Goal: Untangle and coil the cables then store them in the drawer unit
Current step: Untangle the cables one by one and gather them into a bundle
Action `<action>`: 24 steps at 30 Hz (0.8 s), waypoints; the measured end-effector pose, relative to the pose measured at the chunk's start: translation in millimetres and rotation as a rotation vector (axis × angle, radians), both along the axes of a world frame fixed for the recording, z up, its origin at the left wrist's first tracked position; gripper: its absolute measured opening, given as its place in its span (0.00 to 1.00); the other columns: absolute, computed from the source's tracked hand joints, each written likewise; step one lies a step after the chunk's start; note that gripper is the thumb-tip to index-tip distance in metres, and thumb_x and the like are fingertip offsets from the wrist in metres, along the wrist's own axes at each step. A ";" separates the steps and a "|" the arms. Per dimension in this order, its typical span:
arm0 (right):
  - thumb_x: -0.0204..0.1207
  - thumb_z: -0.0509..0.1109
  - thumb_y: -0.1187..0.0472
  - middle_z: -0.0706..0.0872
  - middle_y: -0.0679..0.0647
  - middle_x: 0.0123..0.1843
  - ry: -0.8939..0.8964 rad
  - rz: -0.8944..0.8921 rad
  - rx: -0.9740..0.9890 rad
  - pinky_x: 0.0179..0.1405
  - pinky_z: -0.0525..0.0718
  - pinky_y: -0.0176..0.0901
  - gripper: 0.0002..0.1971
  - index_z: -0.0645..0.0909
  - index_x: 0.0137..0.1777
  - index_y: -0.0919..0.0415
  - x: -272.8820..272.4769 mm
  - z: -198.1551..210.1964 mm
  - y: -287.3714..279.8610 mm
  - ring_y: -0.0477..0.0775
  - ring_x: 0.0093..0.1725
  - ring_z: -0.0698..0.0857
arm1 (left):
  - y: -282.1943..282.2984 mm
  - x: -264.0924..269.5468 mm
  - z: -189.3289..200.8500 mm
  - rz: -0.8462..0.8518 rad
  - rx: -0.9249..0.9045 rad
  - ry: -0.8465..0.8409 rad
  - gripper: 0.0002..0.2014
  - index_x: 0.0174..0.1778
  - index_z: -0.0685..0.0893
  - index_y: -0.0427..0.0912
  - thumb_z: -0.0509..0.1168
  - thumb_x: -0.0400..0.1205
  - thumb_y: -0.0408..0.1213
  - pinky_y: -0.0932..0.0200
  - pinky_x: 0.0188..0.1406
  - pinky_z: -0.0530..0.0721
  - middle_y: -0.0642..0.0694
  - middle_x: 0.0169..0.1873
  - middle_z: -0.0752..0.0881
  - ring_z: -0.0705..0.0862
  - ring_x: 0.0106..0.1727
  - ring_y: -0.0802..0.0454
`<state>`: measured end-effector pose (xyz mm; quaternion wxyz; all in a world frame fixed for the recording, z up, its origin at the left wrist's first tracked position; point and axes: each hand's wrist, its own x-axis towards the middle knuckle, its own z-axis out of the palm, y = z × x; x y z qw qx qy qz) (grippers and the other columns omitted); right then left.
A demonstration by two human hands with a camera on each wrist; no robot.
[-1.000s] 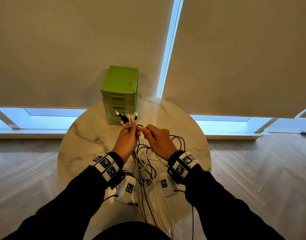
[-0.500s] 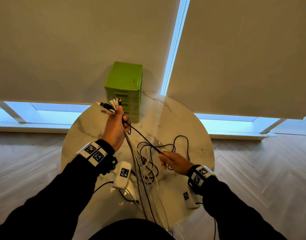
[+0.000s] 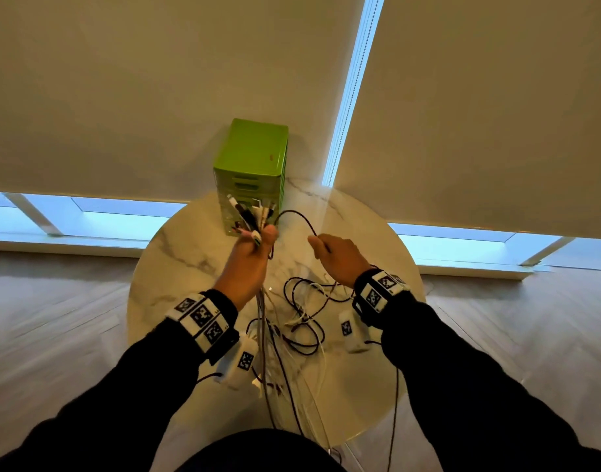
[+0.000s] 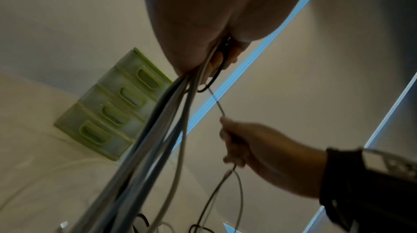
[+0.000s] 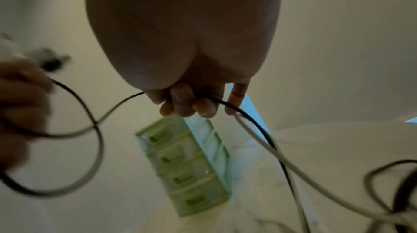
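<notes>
1. Head view: cables (image 3: 302, 321) lie in a loose tangle on the round marble bench (image 3: 176, 267), some strands trailing off its near edge. The left hand (image 3: 246, 264) is fisted round a bundle of plug ends that fan out above it; the right hand (image 3: 341, 257) pinches one black cable (image 3: 294, 214) that arcs between the two hands. The green drawer unit (image 3: 253, 158) stands at the far edge, drawers closed.

2. Left wrist view: several grey and dark strands hang limp from the closed left hand (image 4: 212, 28) — light, soft cord that bends wherever it is not supported.

3. Right wrist view: the fingers (image 5: 180, 99) of the right hand curl round the black cable, which loops over itself. My judgement: hold near the stiff plugs and slide along the smooth sheath — pulling hard would likely tighten the knots.
</notes>
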<state>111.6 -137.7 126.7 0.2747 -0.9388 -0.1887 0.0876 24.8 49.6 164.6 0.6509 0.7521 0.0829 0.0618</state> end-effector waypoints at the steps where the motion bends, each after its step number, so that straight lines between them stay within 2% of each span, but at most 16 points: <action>1: 0.90 0.51 0.43 0.85 0.50 0.39 0.002 0.025 0.063 0.48 0.79 0.53 0.22 0.77 0.41 0.53 -3.0 8.0 9.0 0.58 0.42 0.83 | -3.5 -1.1 -0.6 0.002 0.037 0.023 0.23 0.45 0.82 0.32 0.55 0.91 0.49 0.50 0.31 0.68 0.44 0.23 0.65 0.65 0.30 0.56; 3: 0.91 0.52 0.47 0.84 0.50 0.41 0.023 0.110 0.153 0.44 0.75 0.47 0.18 0.76 0.45 0.54 -13.0 25.4 24.5 0.54 0.41 0.81 | -6.1 0.0 -3.1 0.017 0.015 0.077 0.23 0.49 0.83 0.34 0.54 0.91 0.51 0.54 0.35 0.69 0.48 0.27 0.70 0.67 0.29 0.55; 5: 0.92 0.52 0.51 0.83 0.50 0.44 0.056 0.217 0.186 0.43 0.74 0.43 0.14 0.76 0.51 0.54 -23.3 34.8 34.6 0.51 0.41 0.81 | -4.6 2.5 -4.5 0.021 -0.023 0.093 0.24 0.53 0.83 0.36 0.55 0.90 0.55 0.53 0.40 0.74 0.45 0.34 0.77 0.73 0.32 0.56; 6: 0.92 0.52 0.53 0.83 0.49 0.46 0.081 0.276 0.190 0.43 0.75 0.39 0.12 0.77 0.57 0.54 -27.5 35.9 37.1 0.49 0.42 0.80 | -3.4 3.6 -5.0 0.013 -0.035 0.083 0.24 0.51 0.84 0.36 0.56 0.89 0.56 0.54 0.41 0.77 0.44 0.36 0.80 0.76 0.33 0.58; 8: 0.92 0.52 0.56 0.81 0.47 0.51 0.117 0.380 0.199 0.45 0.74 0.27 0.16 0.74 0.73 0.54 -33.4 34.8 39.5 0.44 0.45 0.79 | -1.3 5.2 -4.3 -0.009 -0.041 0.060 0.24 0.44 0.84 0.35 0.60 0.88 0.54 0.56 0.39 0.76 0.46 0.31 0.83 0.79 0.31 0.59; 9: 0.92 0.52 0.57 0.81 0.46 0.51 0.139 0.404 0.205 0.46 0.74 0.25 0.16 0.74 0.75 0.55 -34.9 33.3 39.9 0.43 0.46 0.79 | -0.8 5.4 -3.6 -0.018 -0.040 0.057 0.22 0.42 0.84 0.36 0.61 0.88 0.53 0.56 0.39 0.76 0.47 0.28 0.82 0.80 0.30 0.57; 11: 0.91 0.54 0.56 0.81 0.45 0.47 0.209 0.400 0.219 0.45 0.75 0.34 0.10 0.77 0.61 0.54 -36.7 31.5 37.5 0.41 0.41 0.79 | -0.8 7.7 -5.7 0.008 -0.016 0.055 0.18 0.44 0.84 0.39 0.61 0.89 0.50 0.51 0.39 0.76 0.40 0.28 0.82 0.82 0.33 0.47; 13: 0.91 0.56 0.53 0.80 0.44 0.39 0.312 0.390 0.183 0.42 0.75 0.36 0.12 0.76 0.50 0.55 -36.8 22.6 28.8 0.36 0.35 0.78 | 1.3 11.8 -9.0 0.090 -0.010 0.055 0.17 0.53 0.83 0.38 0.61 0.89 0.50 0.38 0.44 0.79 0.24 0.40 0.80 0.78 0.44 0.27; 14: 0.91 0.56 0.51 0.79 0.45 0.37 0.357 0.409 0.119 0.40 0.75 0.36 0.15 0.76 0.48 0.57 -37.1 15.1 21.6 0.37 0.33 0.78 | 3.4 14.1 -9.4 0.139 -0.033 0.051 0.17 0.56 0.82 0.39 0.62 0.89 0.51 0.33 0.47 0.79 0.21 0.44 0.79 0.77 0.48 0.23; 17: 0.91 0.54 0.50 0.81 0.55 0.35 0.447 0.470 -0.035 0.46 0.77 0.39 0.20 0.78 0.44 0.61 -42.1 -15.9 -5.7 0.50 0.36 0.80 | 13.8 18.8 -5.5 0.240 -0.077 0.032 0.18 0.54 0.79 0.39 0.62 0.88 0.53 0.28 0.51 0.79 0.34 0.34 0.76 0.76 0.44 0.27; 18: 0.91 0.54 0.51 0.82 0.57 0.37 0.443 0.457 -0.058 0.48 0.77 0.40 0.19 0.78 0.42 0.59 -42.6 -26.5 -15.2 0.52 0.39 0.81 | 17.9 19.1 -6.5 0.256 -0.088 0.040 0.22 0.56 0.79 0.36 0.62 0.86 0.56 0.26 0.55 0.79 0.32 0.35 0.76 0.77 0.48 0.22; 20: 0.91 0.54 0.51 0.83 0.54 0.41 0.428 0.402 -0.124 0.54 0.77 0.46 0.17 0.75 0.39 0.49 -41.2 -40.9 -29.3 0.54 0.44 0.82 | 27.6 17.7 -10.6 0.287 -0.114 0.043 0.32 0.59 0.79 0.34 0.63 0.81 0.64 0.25 0.60 0.78 0.28 0.40 0.76 0.78 0.58 0.21; 21: 0.91 0.54 0.50 0.84 0.50 0.43 0.435 0.371 -0.167 0.57 0.77 0.49 0.16 0.74 0.40 0.48 -38.8 -46.5 -35.6 0.52 0.46 0.82 | 32.7 17.7 -13.3 0.304 -0.140 0.045 0.32 0.59 0.79 0.35 0.63 0.79 0.64 0.25 0.60 0.79 0.25 0.42 0.76 0.78 0.55 0.22; 22: 0.91 0.53 0.49 0.84 0.47 0.44 0.439 0.338 -0.228 0.59 0.76 0.50 0.16 0.75 0.43 0.47 -36.2 -51.4 -42.9 0.51 0.48 0.82 | 36.0 16.1 -11.4 0.331 -0.166 0.039 0.27 0.56 0.79 0.37 0.64 0.81 0.62 0.27 0.56 0.81 0.24 0.43 0.76 0.78 0.47 0.26; 23: 0.91 0.51 0.47 0.85 0.46 0.46 0.442 0.305 -0.296 0.58 0.76 0.49 0.16 0.76 0.45 0.48 -33.8 -55.6 -51.1 0.50 0.49 0.82 | 40.2 15.6 -8.5 0.366 -0.179 0.027 0.20 0.51 0.78 0.41 0.64 0.84 0.57 0.34 0.46 0.82 0.26 0.39 0.75 0.77 0.38 0.35; 24: 0.91 0.50 0.45 0.86 0.47 0.48 0.451 0.277 -0.343 0.57 0.75 0.48 0.17 0.77 0.48 0.49 -31.9 -59.5 -60.0 0.50 0.50 0.83 | 43.5 14.8 -3.5 0.395 -0.200 0.022 0.14 0.46 0.77 0.45 0.63 0.87 0.52 0.44 0.35 0.78 0.34 0.32 0.73 0.74 0.33 0.47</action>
